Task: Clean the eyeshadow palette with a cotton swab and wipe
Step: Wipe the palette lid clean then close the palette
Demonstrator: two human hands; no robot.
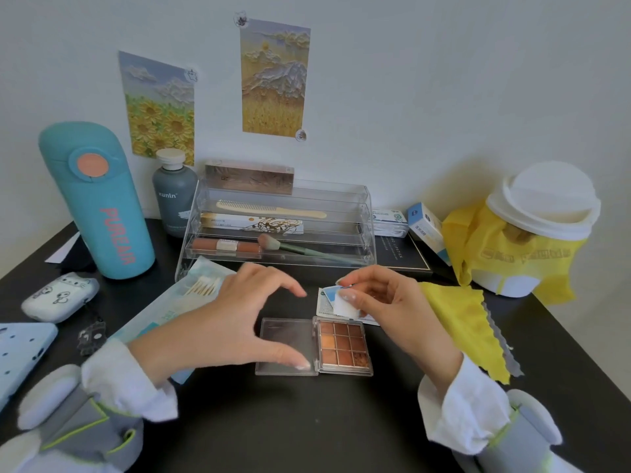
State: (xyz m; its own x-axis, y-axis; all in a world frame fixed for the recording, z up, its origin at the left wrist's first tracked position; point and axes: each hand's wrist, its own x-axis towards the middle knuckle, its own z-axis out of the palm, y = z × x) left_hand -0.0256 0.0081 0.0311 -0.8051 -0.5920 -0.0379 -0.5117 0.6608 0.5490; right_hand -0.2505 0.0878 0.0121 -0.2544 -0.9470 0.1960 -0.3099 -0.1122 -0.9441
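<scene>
An open eyeshadow palette [345,346] with brown and orange pans lies flat on the black desk, its clear lid [285,343] folded out to the left. My left hand [235,322] is spread over the lid, thumb tip resting on its front edge. Just above the palette's far edge, my right hand [382,302] pinches a small folded white wipe [345,306] together with its torn blue-and-white sachet [329,295]. A pack of cotton swabs [201,286] lies behind my left hand.
A clear tiered organiser [280,227] with comb, brush and lipstick stands behind. A teal bottle [99,203] and grey bottle [174,192] stand at left. A yellow cloth [467,322] lies to the right, near a white bin with a yellow bag [532,230]. White earbud case [59,295] at left.
</scene>
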